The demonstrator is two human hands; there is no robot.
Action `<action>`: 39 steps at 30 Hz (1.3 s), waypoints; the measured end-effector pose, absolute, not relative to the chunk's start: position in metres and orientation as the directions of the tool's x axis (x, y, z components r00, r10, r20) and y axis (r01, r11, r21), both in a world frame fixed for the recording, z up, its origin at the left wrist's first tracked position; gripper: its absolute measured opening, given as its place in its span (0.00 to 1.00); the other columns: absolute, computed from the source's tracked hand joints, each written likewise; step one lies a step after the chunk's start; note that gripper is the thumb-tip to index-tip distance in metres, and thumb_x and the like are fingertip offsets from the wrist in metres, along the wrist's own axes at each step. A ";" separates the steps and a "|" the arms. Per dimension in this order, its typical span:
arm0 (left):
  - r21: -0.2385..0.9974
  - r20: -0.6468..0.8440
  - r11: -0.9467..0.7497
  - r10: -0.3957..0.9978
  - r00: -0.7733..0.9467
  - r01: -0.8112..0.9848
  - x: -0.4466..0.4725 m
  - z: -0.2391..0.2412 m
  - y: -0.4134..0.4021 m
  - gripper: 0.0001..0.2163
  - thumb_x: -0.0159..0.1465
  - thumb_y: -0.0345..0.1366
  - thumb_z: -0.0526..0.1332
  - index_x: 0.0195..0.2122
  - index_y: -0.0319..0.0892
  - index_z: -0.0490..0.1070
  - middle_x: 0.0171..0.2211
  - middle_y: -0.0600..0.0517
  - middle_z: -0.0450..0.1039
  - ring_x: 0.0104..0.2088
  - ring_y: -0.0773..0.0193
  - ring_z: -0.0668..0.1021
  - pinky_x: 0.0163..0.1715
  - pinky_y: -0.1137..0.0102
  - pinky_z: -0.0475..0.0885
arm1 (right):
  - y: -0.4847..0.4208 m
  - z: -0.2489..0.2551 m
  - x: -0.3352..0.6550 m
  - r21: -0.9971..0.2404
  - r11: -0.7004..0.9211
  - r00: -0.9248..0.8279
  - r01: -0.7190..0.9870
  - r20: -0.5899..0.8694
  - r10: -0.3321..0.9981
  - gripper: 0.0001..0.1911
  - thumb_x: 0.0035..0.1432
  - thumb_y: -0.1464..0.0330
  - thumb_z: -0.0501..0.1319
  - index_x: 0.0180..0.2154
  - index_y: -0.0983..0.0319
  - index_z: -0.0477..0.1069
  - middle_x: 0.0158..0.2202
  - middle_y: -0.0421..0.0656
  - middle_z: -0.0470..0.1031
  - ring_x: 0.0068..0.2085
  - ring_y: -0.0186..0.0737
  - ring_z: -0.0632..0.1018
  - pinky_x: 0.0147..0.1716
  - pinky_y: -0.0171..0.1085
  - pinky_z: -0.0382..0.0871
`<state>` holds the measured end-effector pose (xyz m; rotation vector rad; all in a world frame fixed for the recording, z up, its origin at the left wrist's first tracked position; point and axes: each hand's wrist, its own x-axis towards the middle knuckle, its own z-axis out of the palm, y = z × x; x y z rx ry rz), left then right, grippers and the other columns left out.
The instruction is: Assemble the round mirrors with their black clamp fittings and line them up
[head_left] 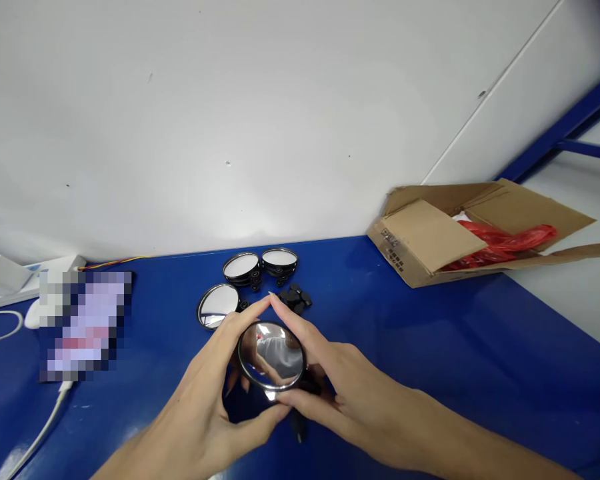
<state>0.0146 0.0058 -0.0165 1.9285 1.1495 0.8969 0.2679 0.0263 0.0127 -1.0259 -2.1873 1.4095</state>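
Observation:
A small round mirror (pixel 273 357) with a black rim is held between my two hands above the blue table. My right hand (pixel 340 387) grips its right side, the thumb at the lower rim. My left hand (pixel 215 387) curves round the left side with the index finger along the upper rim. The two index fingertips meet at the top. A dark part sticks out below the mirror, partly hidden by my right hand. Just beyond lie more round mirrors: one at the left (pixel 219 306), stacked ones in the middle (pixel 241 265) and at the right (pixel 279 257). Several small black pieces (pixel 295 298) lie near them.
At the back right stands an open cardboard box (pixel 405 247) with a red plastic bag (pixel 510 237) inside. A phone (pixel 87 327), blurred out, lies at the left with a white cable (pixel 43 433). Behind it is a white power strip (pixel 25 287). A white wall (pixel 280 120) bounds the table.

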 end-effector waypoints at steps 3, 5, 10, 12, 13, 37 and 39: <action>0.751 0.278 -0.430 0.894 0.351 0.501 0.009 -0.021 0.004 0.46 0.68 0.34 0.74 0.80 0.68 0.52 0.63 0.48 0.77 0.56 0.48 0.84 0.47 0.60 0.88 | 0.023 0.010 0.268 -0.865 0.277 -0.689 0.418 -0.103 0.717 0.54 0.79 0.65 0.65 0.82 0.34 0.26 0.61 0.42 0.82 0.56 0.48 0.86 0.42 0.39 0.84; 0.713 0.302 -0.455 0.886 0.351 0.533 0.008 -0.023 0.002 0.44 0.68 0.30 0.71 0.79 0.66 0.54 0.61 0.48 0.77 0.52 0.51 0.85 0.44 0.63 0.87 | 0.020 0.007 0.266 -0.849 0.326 -0.692 0.415 -0.062 0.719 0.55 0.79 0.65 0.65 0.82 0.35 0.25 0.68 0.43 0.79 0.60 0.48 0.85 0.45 0.39 0.85; 0.613 0.329 -0.471 0.882 0.337 0.634 0.009 -0.028 -0.001 0.31 0.69 0.32 0.67 0.70 0.59 0.62 0.48 0.53 0.79 0.32 0.61 0.85 0.28 0.68 0.83 | 0.010 -0.012 0.256 -0.657 0.609 -0.637 0.445 0.246 0.731 0.46 0.81 0.60 0.63 0.84 0.46 0.35 0.64 0.46 0.82 0.56 0.46 0.88 0.53 0.42 0.85; 0.617 0.330 -0.424 0.904 0.271 0.663 0.009 -0.029 -0.002 0.28 0.68 0.36 0.70 0.66 0.57 0.62 0.45 0.54 0.81 0.31 0.59 0.87 0.25 0.69 0.82 | 0.007 -0.019 0.254 -0.552 0.671 -0.558 0.494 0.391 0.732 0.35 0.82 0.55 0.60 0.79 0.54 0.50 0.57 0.47 0.85 0.49 0.45 0.89 0.46 0.40 0.85; 0.638 0.314 -0.394 0.918 0.244 0.662 0.009 -0.029 -0.002 0.28 0.67 0.39 0.72 0.65 0.56 0.62 0.44 0.55 0.81 0.31 0.58 0.87 0.24 0.69 0.81 | 0.007 -0.021 0.253 -0.507 0.690 -0.526 0.517 0.449 0.723 0.28 0.83 0.53 0.59 0.74 0.57 0.59 0.53 0.47 0.86 0.45 0.44 0.88 0.42 0.39 0.84; 0.720 0.224 -0.537 0.780 0.584 0.441 0.009 -0.006 0.003 0.12 0.68 0.30 0.61 0.49 0.52 0.75 0.37 0.53 0.66 0.29 0.62 0.73 0.26 0.66 0.64 | 0.024 0.010 0.260 -0.789 0.612 -0.888 0.046 0.248 0.386 0.33 0.86 0.48 0.37 0.41 0.58 0.71 0.39 0.43 0.81 0.41 0.40 0.81 0.42 0.36 0.75; 0.741 0.228 -0.460 0.858 0.461 0.490 0.007 -0.004 0.004 0.16 0.67 0.29 0.63 0.52 0.54 0.74 0.38 0.54 0.68 0.29 0.62 0.74 0.27 0.66 0.67 | 0.023 0.013 0.263 -0.784 0.595 -0.819 0.176 0.218 0.530 0.29 0.86 0.49 0.41 0.38 0.57 0.67 0.34 0.40 0.76 0.35 0.38 0.76 0.38 0.37 0.73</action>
